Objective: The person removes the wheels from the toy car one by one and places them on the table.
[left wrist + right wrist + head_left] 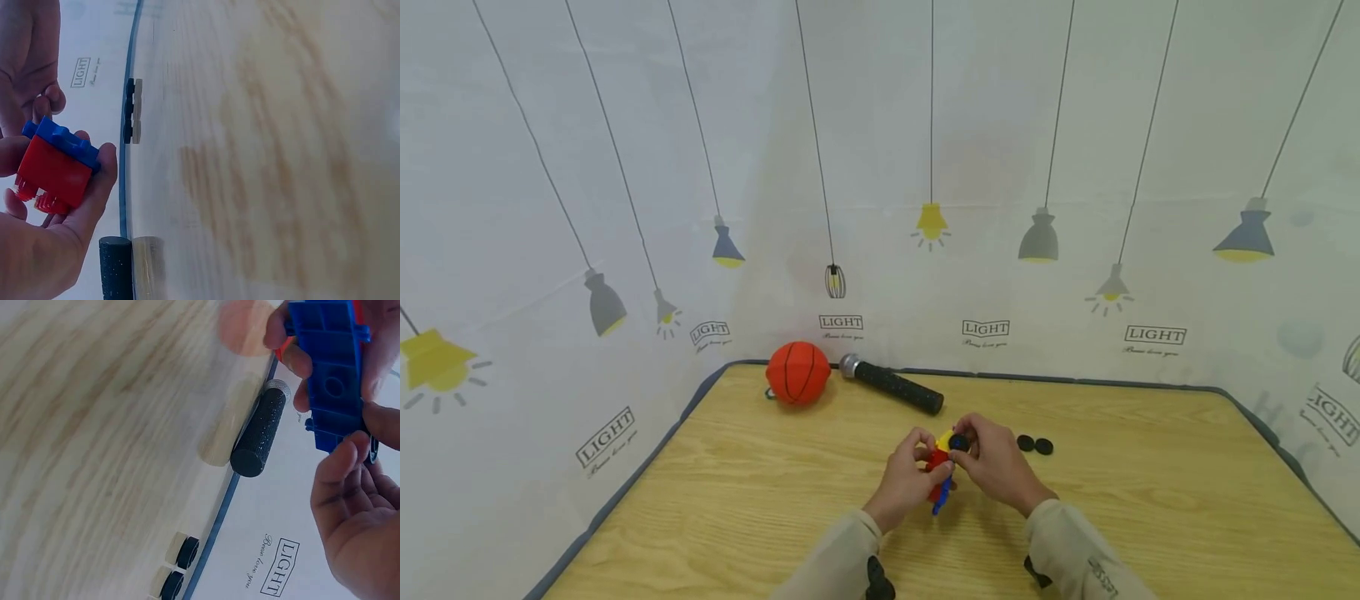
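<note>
My left hand (904, 477) grips a small toy vehicle of red, yellow and blue plastic blocks (939, 479), held up off the table. A black wheel (958, 442) is at the vehicle's far end, pinched by my right hand (1000, 462) between thumb and fingers. From the right wrist, the blue chassis (331, 375) shows its underside with short axle pegs, and the wheel (373, 450) sits at its edge, partly behind fingers. Whether the wheel is seated on a peg I cannot tell. The left wrist view shows the red block (56, 172) on the blue base.
Black wheels (1034, 445) lie on the wooden table (737, 517) right of my hands. A microphone (895, 387) lies near the back edge, beside a small red basketball (798, 373). A white curtain (895, 275) printed with lamps stands behind the table.
</note>
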### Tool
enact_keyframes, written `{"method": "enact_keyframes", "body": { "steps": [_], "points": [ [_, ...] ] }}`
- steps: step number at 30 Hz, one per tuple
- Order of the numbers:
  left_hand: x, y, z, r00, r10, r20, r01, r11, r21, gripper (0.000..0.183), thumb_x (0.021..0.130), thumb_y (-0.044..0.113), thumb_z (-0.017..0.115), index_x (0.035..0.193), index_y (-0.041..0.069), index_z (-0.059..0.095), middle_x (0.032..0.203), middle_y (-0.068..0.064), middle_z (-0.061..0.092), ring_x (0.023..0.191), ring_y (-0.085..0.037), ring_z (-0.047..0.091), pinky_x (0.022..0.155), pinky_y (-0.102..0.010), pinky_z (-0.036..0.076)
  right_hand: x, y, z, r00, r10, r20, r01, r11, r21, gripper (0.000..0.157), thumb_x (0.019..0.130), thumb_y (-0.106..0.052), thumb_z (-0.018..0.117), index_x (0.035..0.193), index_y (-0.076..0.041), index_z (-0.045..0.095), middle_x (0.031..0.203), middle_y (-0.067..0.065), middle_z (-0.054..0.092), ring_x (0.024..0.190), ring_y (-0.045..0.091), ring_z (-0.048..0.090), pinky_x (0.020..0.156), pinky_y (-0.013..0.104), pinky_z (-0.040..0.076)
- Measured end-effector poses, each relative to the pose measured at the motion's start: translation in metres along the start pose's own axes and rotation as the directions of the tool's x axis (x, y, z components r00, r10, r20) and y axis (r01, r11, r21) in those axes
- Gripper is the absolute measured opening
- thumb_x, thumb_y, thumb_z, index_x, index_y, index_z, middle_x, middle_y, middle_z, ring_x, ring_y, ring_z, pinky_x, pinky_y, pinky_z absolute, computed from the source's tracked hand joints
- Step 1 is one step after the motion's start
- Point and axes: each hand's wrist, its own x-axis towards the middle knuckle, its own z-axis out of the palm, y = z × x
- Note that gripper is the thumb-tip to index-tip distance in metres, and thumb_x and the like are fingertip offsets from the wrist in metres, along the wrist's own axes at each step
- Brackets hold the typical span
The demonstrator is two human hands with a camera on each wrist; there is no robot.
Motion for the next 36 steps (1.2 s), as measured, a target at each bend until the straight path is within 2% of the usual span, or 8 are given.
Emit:
{"method": "enact_keyframes", "body": {
  "steps": [5, 11, 16, 19, 23, 29, 32, 36],
  "points": [
    [-0.002, 0.001, 0.002, 0.999, 0.035, -0.001, -0.034, 0.996, 0.077, 0.024, 0.095, 0.004, 0.067, 0.105, 0.009, 0.045, 0.11, -0.017, 0.069, 0.087, -0.025, 0.074, 0.076, -0.04, 0.062, 0.002, 0.001, -0.002, 0.999, 0.023, 0.045, -0.022, 0.999, -0.034, 0.022, 0.088, -0.009, 0.076, 0.103, -0.006, 0.06, 0.089, 0.003, 0.065, 0.072, 0.011, 0.052, 0.064, 0.021, 0.046],
    [-0.004, 0.002, 0.003, 0.998, 0.061, 0.017, -0.062, 0.989, 0.132, 0.023, 0.095, 0.002, 0.066, 0.103, 0.008, 0.044, 0.108, -0.017, 0.066, 0.084, -0.025, 0.074, 0.075, -0.04, 0.063, 0.004, 0.001, -0.007, 0.986, 0.04, 0.164, -0.03, 0.998, -0.061, 0.021, 0.091, -0.009, 0.073, 0.102, -0.006, 0.055, 0.09, 0.005, 0.064, 0.077, 0.012, 0.058, 0.071, 0.027, 0.053],
    [-0.003, 0.001, 0.004, 0.997, 0.077, 0.016, -0.079, 0.986, 0.15, 0.023, 0.096, 0.005, 0.065, 0.102, 0.007, 0.043, 0.103, -0.015, 0.063, 0.08, -0.022, 0.072, 0.067, -0.031, 0.06, 0.007, 0.001, -0.006, 0.967, 0.013, 0.253, -0.004, 0.999, -0.034, 0.013, 0.097, -0.007, 0.063, 0.095, -0.005, 0.051, 0.081, 0.006, 0.057, 0.063, 0.013, 0.054, 0.056, 0.024, 0.048],
    [-0.001, 0.002, 0.003, 0.998, 0.058, 0.012, -0.059, 0.991, 0.116, 0.023, 0.097, 0.007, 0.064, 0.103, 0.007, 0.042, 0.103, -0.014, 0.063, 0.081, -0.021, 0.072, 0.066, -0.028, 0.057, 0.008, 0.002, -0.005, 0.966, 0.012, 0.257, -0.012, 1.0, -0.003, 0.012, 0.099, -0.006, 0.061, 0.093, -0.006, 0.051, 0.078, 0.005, 0.055, 0.057, 0.014, 0.052, 0.05, 0.023, 0.046],
    [0.001, 0.004, 0.0, 1.0, 0.011, 0.021, -0.012, 1.0, 0.019, 0.022, 0.098, 0.008, 0.062, 0.106, 0.007, 0.041, 0.109, -0.017, 0.063, 0.087, -0.03, 0.075, 0.071, -0.037, 0.062, 0.011, 0.008, -0.007, 0.967, 0.07, 0.243, -0.092, 0.992, 0.083, 0.012, 0.098, -0.012, 0.064, 0.099, -0.007, 0.053, 0.082, 0.007, 0.059, 0.061, 0.016, 0.051, 0.05, 0.025, 0.048],
    [0.005, 0.005, -0.004, 0.999, -0.044, 0.019, 0.045, 0.998, -0.038, 0.023, 0.099, 0.01, 0.062, 0.11, 0.008, 0.042, 0.114, -0.018, 0.064, 0.09, -0.032, 0.076, 0.073, -0.041, 0.063, 0.014, 0.021, -0.007, 0.949, 0.12, 0.291, -0.206, 0.936, 0.286, 0.017, 0.1, -0.018, 0.062, 0.106, -0.004, 0.055, 0.081, 0.01, 0.061, 0.06, 0.016, 0.05, 0.053, 0.028, 0.049],
    [0.006, 0.005, -0.006, 0.998, -0.066, 0.005, 0.066, 0.997, -0.031, 0.024, 0.099, 0.01, 0.062, 0.11, 0.008, 0.042, 0.113, -0.018, 0.065, 0.088, -0.031, 0.076, 0.072, -0.04, 0.063, 0.013, 0.028, -0.007, 0.923, 0.171, 0.345, -0.293, 0.894, 0.34, 0.018, 0.102, -0.019, 0.058, 0.108, -0.002, 0.055, 0.077, 0.006, 0.059, 0.056, 0.015, 0.049, 0.055, 0.028, 0.048],
    [0.005, 0.005, -0.008, 0.996, -0.093, -0.003, 0.093, 0.995, -0.043, 0.023, 0.098, 0.009, 0.062, 0.109, 0.009, 0.042, 0.112, -0.018, 0.064, 0.087, -0.031, 0.076, 0.071, -0.039, 0.063, 0.01, 0.036, -0.011, 0.882, 0.243, 0.404, -0.401, 0.837, 0.372, 0.024, 0.105, -0.021, 0.052, 0.117, 0.0, 0.055, 0.088, 0.008, 0.061, 0.062, 0.016, 0.053, 0.059, 0.029, 0.049]
  ]
}}
